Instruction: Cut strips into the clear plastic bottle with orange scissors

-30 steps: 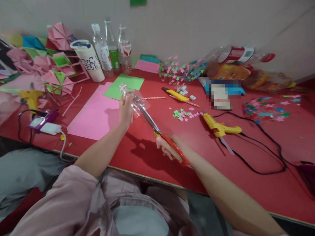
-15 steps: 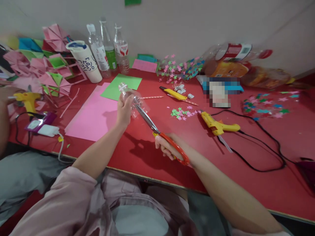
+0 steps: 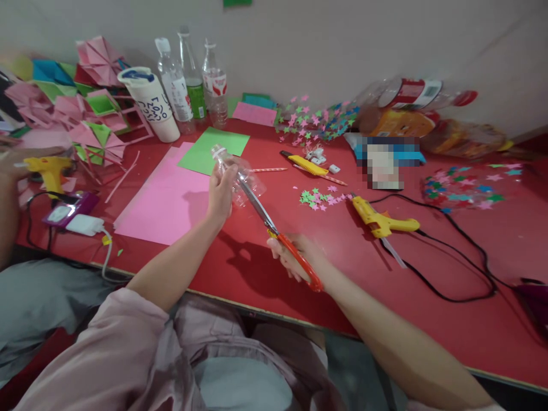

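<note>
My left hand (image 3: 221, 194) is closed around a clear plastic bottle top (image 3: 252, 181), its neck tilted up and to the left. In my right hand (image 3: 295, 257) is a pair of scissors (image 3: 295, 256) with red-orange handles and long metal blades. The blade tips reach the clear plastic beside my left thumb; whether they bite into it I cannot tell. Beneath my hands the red table (image 3: 265, 274) carries their shadow. Pink paper sheets (image 3: 166, 200) and a green sheet (image 3: 209, 148) lie just left of the bottle top.
Right of my hands are paper stars (image 3: 317, 198), a yellow box cutter (image 3: 306, 164) and a yellow glue gun (image 3: 381, 220) with a looping black cord. Several bottles (image 3: 216, 85) and a white tumbler (image 3: 152, 108) stand behind. Another person's hand (image 3: 12, 171) is at far left near a second glue gun (image 3: 49, 171).
The scissor handles have drawn closer together and my right fingers have shifted around them. My left hand keeps its hold on the bottle top. The whole view has moved slightly.
</note>
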`<state>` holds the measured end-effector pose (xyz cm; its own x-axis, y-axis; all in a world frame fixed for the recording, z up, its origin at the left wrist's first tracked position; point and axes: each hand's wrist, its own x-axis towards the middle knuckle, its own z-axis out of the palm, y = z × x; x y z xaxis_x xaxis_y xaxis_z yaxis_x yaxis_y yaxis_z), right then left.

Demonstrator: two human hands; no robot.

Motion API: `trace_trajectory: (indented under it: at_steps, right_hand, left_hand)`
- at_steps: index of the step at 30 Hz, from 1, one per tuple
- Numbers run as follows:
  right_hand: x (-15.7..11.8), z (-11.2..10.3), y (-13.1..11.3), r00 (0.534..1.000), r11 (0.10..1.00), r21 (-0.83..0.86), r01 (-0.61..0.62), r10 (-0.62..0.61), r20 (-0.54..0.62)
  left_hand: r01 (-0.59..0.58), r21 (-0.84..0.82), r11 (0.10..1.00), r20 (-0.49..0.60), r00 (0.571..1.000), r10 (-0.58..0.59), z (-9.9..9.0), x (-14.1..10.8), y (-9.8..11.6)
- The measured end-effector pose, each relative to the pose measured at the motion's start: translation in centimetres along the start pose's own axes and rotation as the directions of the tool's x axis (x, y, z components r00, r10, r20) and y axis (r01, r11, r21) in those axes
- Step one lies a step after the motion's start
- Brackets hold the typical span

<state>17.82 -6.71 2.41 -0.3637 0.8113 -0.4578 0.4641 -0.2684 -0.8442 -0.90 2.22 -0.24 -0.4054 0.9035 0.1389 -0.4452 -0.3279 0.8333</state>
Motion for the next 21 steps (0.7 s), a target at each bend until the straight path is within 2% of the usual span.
trace_trajectory:
  at_steps: [5, 9, 14, 21]
  right_hand:
    - [0.42, 0.34, 0.22, 0.999, 1.0, 0.014, 0.015, -0.016, 0.048]
    - [0.74, 0.33, 0.42, 0.994, 0.996, 0.01, 0.084, -0.084, 0.073]
    - [0.71, -0.22, 0.62, 0.987, 0.992, 0.007, 0.124, -0.124, 0.103]
    - [0.59, -0.58, 0.43, 0.993, 0.989, -0.099, 0.106, -0.101, 0.055]
  left_hand:
    - [-0.003, -0.018, 1.0, -0.002, 1.0, 0.003, 0.06, -0.01, 0.09]
    - [0.033, -0.018, 0.999, 0.037, 0.999, -0.032, -0.05, 0.1, 0.05]
    - [0.034, -0.003, 0.999, 0.036, 0.999, -0.034, -0.08, 0.15, -0.08]
    - [0.045, 0.014, 0.999, 0.047, 0.998, -0.046, -0.12, -0.02, 0.12]
